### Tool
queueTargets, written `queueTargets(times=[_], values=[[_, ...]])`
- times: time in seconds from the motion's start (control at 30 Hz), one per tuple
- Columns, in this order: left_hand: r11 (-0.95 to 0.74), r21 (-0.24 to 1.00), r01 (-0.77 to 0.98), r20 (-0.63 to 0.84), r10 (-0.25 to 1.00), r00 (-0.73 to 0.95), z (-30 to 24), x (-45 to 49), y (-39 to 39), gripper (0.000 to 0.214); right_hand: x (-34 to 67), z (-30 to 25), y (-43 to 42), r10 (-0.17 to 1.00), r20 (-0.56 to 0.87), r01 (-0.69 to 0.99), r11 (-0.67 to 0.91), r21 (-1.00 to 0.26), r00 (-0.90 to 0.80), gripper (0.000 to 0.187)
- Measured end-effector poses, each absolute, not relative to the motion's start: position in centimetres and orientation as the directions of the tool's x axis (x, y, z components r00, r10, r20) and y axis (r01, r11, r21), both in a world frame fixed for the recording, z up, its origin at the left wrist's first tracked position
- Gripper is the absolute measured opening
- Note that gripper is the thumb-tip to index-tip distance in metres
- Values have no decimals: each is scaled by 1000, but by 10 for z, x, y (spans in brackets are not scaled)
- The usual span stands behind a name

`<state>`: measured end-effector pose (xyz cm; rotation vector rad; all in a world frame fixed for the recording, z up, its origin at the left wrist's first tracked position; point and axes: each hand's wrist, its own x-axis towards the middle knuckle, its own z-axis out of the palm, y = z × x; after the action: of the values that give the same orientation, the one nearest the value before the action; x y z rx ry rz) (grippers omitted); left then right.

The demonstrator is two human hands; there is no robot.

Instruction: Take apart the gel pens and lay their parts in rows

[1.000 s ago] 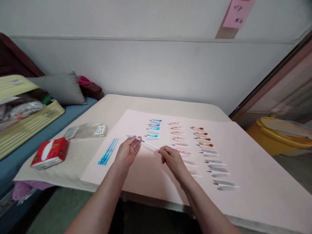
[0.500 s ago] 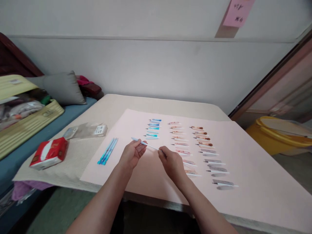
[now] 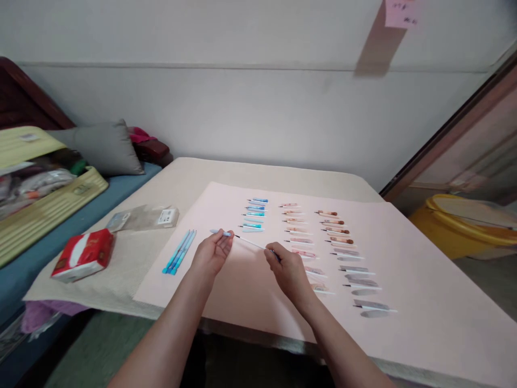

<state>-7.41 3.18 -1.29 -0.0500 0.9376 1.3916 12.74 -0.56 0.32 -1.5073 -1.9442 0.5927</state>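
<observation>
My left hand [image 3: 212, 253] pinches the pale blue barrel of a pen [image 3: 221, 233] above the pink sheet [image 3: 250, 280]. My right hand [image 3: 287, 267] pinches the far end of the thin white refill [image 3: 251, 242], which runs between the two hands. Both hands hover over the sheet's front middle. Three rows of short pen parts lie beyond: blue ones [image 3: 254, 214], pink ones [image 3: 297, 229] and brown-to-grey ones [image 3: 343, 248]. Three whole blue pens [image 3: 180, 251] lie together left of my left hand.
A red tissue pack [image 3: 83, 254] and a clear packet [image 3: 143, 217] lie on the beige table cloth [image 3: 133, 253] at left. A yellow box [image 3: 44, 199] and grey pillow [image 3: 103, 145] rest on the bed. A yellow bin [image 3: 464, 223] stands right; a pink note [image 3: 402, 12] hangs on the wall.
The hands first came closer along the refill, then drew apart again, so more of the white refill shows between them. The view tilted down slightly.
</observation>
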Motion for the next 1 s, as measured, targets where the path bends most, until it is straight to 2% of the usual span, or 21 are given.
queueTargets(times=[0.33, 0.43, 0.57, 0.67, 1.0], values=[[261, 489, -832, -572, 817, -80, -14, -72, 30, 11, 127, 3, -5, 974, 157, 635, 225, -739, -162, 22], [281, 553, -784, -530, 845, -71, -9, -70, 28, 11, 127, 4, -4, 979, 141, 534, 199, -822, -149, 22], [310, 675, -670, -391, 920, 31, -3, -60, 21, 15, 125, 1, -2, 988, 84, 369, 126, -921, -129, 23], [358, 689, -630, -367, 922, 123, -2, -48, 14, 16, 124, -3, 1, 993, 55, 309, 85, -947, -104, 25], [436, 710, -553, -422, 892, 161, -3, -23, 3, 25, 125, -4, 2, 995, -14, 348, 20, -937, -96, 26]])
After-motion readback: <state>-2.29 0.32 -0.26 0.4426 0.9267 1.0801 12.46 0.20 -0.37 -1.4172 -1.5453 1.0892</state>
